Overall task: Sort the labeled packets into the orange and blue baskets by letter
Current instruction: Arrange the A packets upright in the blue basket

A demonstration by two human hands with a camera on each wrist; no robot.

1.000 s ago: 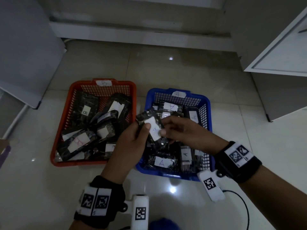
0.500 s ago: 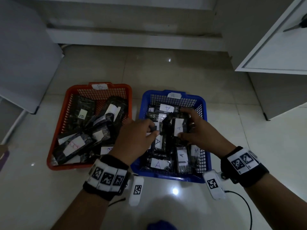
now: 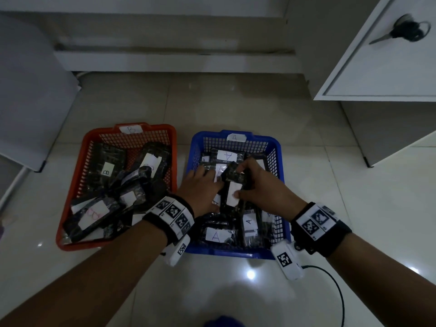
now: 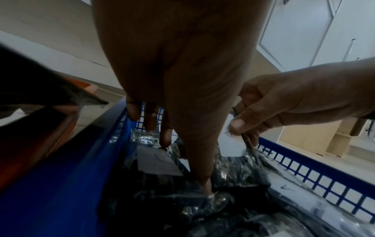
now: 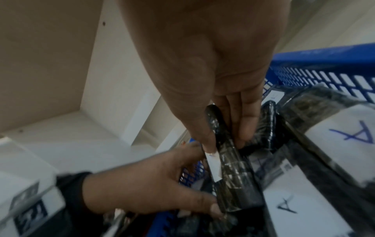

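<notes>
The orange basket [image 3: 160,127], tagged B, stands on the floor at left with several dark packets [image 3: 111,166] in it. To its right, the blue basket [image 3: 259,138], tagged A, holds several packets marked A [image 3: 215,236]. Both hands are inside the blue basket. My right hand [image 3: 243,182] pinches a dark packet [image 3: 231,188] with a white label between thumb and fingers [image 5: 243,128], low over the pile. My left hand [image 3: 203,187] lies beside it with straight fingers [image 4: 150,121], its thumb pressing on the packets underneath. The held packet's letter is hidden.
A white cabinet [image 3: 377,67] with scissors [image 3: 405,31] on top stands at the right. A grey panel [image 3: 28,90] leans at the left, and a low white step [image 3: 165,60] runs along the back wall. A black cable [image 3: 337,291] trails over the tiles near my right wrist.
The packet, held up between both hands a second ago, has gone down into the blue basket. My left hand has let go of it and flattened on the pile; my right hand still pinches it.
</notes>
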